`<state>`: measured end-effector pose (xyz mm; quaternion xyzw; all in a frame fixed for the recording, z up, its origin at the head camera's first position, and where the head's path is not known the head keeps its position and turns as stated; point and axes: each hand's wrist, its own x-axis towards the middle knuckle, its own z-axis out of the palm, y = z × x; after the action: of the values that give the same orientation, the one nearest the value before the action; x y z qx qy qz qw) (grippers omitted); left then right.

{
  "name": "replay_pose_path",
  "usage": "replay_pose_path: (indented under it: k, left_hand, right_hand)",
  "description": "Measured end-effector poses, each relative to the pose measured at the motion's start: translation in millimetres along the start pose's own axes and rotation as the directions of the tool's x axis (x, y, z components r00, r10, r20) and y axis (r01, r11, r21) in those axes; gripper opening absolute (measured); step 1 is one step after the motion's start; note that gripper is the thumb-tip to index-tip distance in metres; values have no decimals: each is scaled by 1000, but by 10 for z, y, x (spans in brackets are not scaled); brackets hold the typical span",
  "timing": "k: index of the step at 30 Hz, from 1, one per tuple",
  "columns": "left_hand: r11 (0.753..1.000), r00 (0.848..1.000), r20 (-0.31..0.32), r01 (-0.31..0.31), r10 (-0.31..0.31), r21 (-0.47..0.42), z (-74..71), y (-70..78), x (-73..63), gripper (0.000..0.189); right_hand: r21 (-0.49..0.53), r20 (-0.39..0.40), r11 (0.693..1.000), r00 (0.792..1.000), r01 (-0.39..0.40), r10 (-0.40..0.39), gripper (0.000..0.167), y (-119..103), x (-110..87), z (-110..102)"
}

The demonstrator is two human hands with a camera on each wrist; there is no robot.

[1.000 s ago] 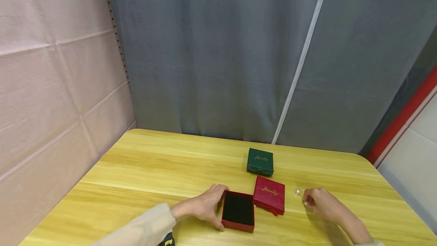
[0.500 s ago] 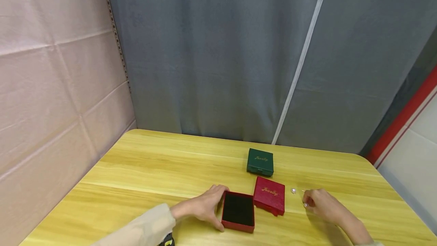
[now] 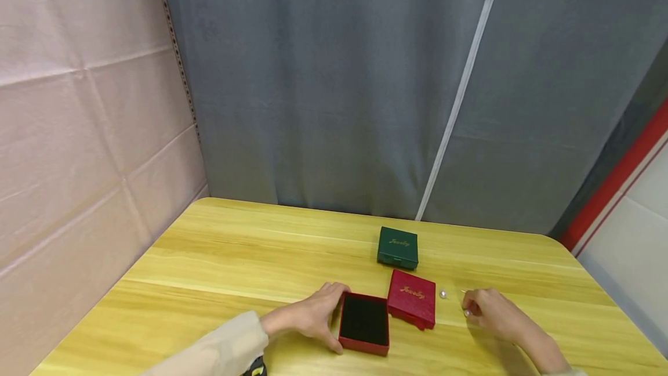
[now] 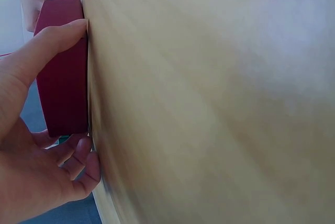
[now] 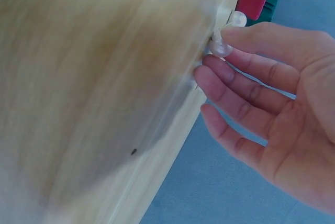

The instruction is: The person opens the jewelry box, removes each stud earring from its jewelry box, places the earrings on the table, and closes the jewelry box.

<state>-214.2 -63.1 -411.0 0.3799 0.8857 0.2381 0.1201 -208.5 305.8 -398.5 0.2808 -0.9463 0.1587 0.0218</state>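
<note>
My left hand (image 3: 312,313) grips a small red open box (image 3: 364,348) lined in black, thumb on its near side and fingers at its far side. The left wrist view shows the thumb along the outer wall of the red box (image 4: 65,85). My right hand (image 3: 493,309) is low over the table at the right. Its thumb and index finger pinch a pearl earring (image 5: 220,47), with a thin gold wire showing by the fingers in the head view. A second pearl piece (image 3: 443,294) lies apart on the table, between that hand and the red lid.
A red lid (image 3: 411,299) marked "Jewelry" touches the right side of the open box. Behind it stands a closed green jewelry box (image 3: 398,247). The wooden table (image 3: 250,248) meets a grey curtain (image 3: 323,103) at the back and a pinkish cloth wall (image 3: 94,149) on the left.
The loose pearl piece has moved left across the table, away from my right hand and toward the red lid. Both hands have hardly moved, and the boxes stay put.
</note>
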Motion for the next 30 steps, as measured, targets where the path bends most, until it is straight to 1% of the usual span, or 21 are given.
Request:
replay_pose_path:
  k: [8, 10, 14, 16, 18, 22, 25, 30]
  left_hand:
    - [1000, 1000, -1, 1, -1, -2, 4, -4, -2, 92]
    - [1000, 1000, -2, -1, 1, -2, 5, -4, -2, 91]
    - [1000, 1000, -4, -2, 2, 1, 8, -5, -2, 91]
    - [1000, 1000, -5, -2, 2, 2, 11, -7, -2, 91]
    - [1000, 1000, -6, -2, 2, 0, 13, -8, -1, 91]
    - [1000, 1000, -4, 1, -1, -7, 15, -11, 1, 91]
    - [1000, 1000, -6, -1, 1, -5, 17, -10, 1, 90]
    - [1000, 1000, -17, 2, -2, 10, 20, 1, -1, 91]
  right_hand:
    - [7, 11, 1000, 1000, -19, 19, 10, -4, -12, -10]
    - [2, -5, 1000, 1000, -8, 8, 11, -5, -12, -13]
    - [-28, -66, 1000, 998, 11, -13, 12, -22, 1, -20]
    - [-42, -97, 999, 995, 0, -4, 11, -41, 14, -29]
    - [-53, -109, 998, 994, -27, 21, 9, -71, 27, -42]
    - [-72, -151, 995, 987, -73, 62, 11, -140, 60, -65]
    - [-95, -177, 992, 982, -88, 70, 12, -194, 93, -79]
    - [-125, -186, 988, 980, -92, 68, 14, -268, 156, -93]
